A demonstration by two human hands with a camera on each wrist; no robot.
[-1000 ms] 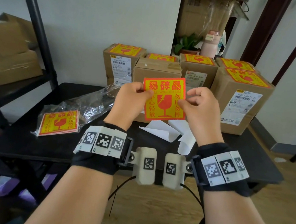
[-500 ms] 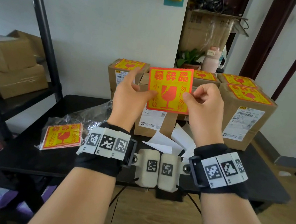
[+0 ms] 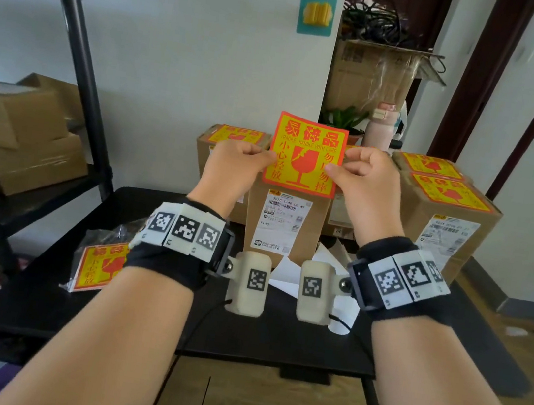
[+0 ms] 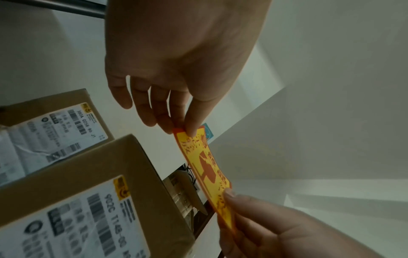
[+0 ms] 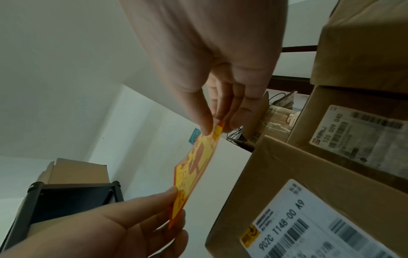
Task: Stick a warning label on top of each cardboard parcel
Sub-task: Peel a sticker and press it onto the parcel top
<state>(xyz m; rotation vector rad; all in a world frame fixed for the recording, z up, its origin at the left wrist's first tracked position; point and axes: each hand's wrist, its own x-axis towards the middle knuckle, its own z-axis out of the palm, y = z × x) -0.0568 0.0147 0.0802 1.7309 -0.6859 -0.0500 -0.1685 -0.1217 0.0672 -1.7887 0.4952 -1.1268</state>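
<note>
Writing on the warning label (image 3: 304, 155) reads "易碎品" across the top in red on yellow, with "FRAGILE HANDLE WITH CARE" in small print beneath, "小心轻放" down the left, "勿压勿摔" partly hidden down the right, and a cracked goblet in the middle. The label is held upright in the air, above and in front of the nearest cardboard parcel (image 3: 285, 222), not touching it. That parcel's white shipping sticker (image 3: 285, 220) shows barcodes and the code "902C T148-00 A9", clearest in the right wrist view.

The left hand (image 3: 234, 168) pinches the label's left edge between thumb and fingertips, the remaining fingers curled loosely. The right hand (image 3: 364, 178) pinches the right edge the same way, thumb on the printed face. In the left wrist view the label (image 4: 206, 172) bows slightly between the two grips.

Other parcels (image 3: 443, 221) stand behind and to the sides on the black table (image 3: 272, 342), those whose tops show carrying the same red-and-yellow label; one at the right bears a sticker reading "520 009 040" in the right wrist view. A stack of unused labels (image 3: 98, 265) lies on the table at the left in a clear plastic bag, and white backing papers (image 3: 287, 274) lie near the front parcel's base.
</note>
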